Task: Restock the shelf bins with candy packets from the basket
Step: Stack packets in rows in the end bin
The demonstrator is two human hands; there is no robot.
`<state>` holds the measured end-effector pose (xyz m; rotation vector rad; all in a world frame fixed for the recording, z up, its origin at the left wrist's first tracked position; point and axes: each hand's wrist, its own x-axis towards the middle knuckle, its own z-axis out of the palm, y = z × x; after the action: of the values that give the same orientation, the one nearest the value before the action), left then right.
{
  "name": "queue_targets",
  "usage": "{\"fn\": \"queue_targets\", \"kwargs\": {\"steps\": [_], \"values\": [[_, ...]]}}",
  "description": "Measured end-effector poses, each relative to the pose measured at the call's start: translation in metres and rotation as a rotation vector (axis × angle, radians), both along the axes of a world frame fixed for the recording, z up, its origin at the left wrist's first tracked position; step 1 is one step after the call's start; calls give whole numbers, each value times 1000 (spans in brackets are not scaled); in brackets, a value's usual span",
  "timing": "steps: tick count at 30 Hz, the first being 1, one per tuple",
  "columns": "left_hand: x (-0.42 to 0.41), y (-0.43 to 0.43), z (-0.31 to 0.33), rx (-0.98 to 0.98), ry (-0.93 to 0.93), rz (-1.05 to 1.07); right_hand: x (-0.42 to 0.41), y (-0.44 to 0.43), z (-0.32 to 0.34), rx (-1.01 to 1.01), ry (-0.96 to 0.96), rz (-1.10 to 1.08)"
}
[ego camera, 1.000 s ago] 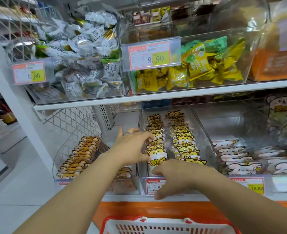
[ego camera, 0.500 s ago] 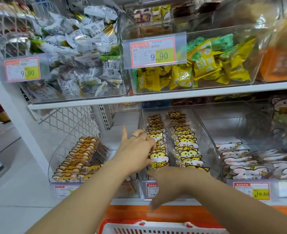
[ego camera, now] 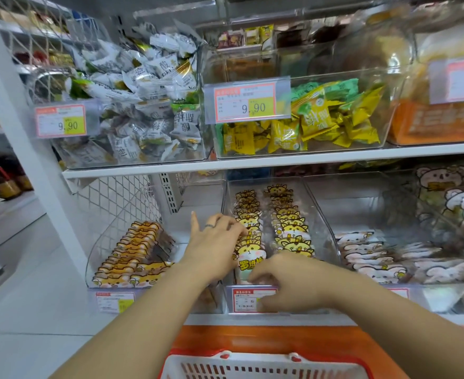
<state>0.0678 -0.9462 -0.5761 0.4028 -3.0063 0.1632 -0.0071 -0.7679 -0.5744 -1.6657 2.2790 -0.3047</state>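
Note:
Two rows of yellow cat-face candy packets (ego camera: 291, 236) stand in the clear middle bin (ego camera: 321, 228) on the lower shelf. My left hand (ego camera: 214, 247) reaches into the bin's left row, index finger straight, the other fingers curled over the packet tops. The front packet (ego camera: 250, 262) with yellow lettering sits between both hands. My right hand (ego camera: 288, 280) is at the bin's front, fingers curled on that packet's lower edge, just above the price tag (ego camera: 246, 299). The red-rimmed white basket (ego camera: 266, 365) is at the bottom edge; its contents are hidden.
A bin of orange bear packets (ego camera: 135, 250) stands to the left and a bin of white animal packets (ego camera: 367, 255) to the right. Above the upper shelf board (ego camera: 252, 162) are bins of grey-white (ego camera: 143, 105) and yellow-green candies (ego camera: 321, 124). An orange ledge (ego camera: 280, 337) runs below.
My right hand's fingers have lifted from the bin's front face and curled in at the front packet. My left hand stays on the left row. The view has moved closer.

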Motion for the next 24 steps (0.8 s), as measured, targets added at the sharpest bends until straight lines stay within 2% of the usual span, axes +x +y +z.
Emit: {"fn": "queue_targets", "kwargs": {"steps": [8, 13, 16, 18, 20, 24], "values": [[25, 20, 6, -30, 110, 2, 2, 43, -10, -32, 139, -200], [67, 42, 8, 77, 214, -36, 17, 58, -12, -102, 298, -194], [101, 52, -9, 188, 334, -101, 33, 68, -19, -261, 391, -163], [120, 57, -30, 283, 385, -136, 49, 76, -29, -403, 346, -160], [137, 60, -58, 384, 363, -110, 67, 80, -48, -457, 279, -134], [161, 62, -124, 596, 161, 13, 99, 78, -103, -161, 19, -167]]}}
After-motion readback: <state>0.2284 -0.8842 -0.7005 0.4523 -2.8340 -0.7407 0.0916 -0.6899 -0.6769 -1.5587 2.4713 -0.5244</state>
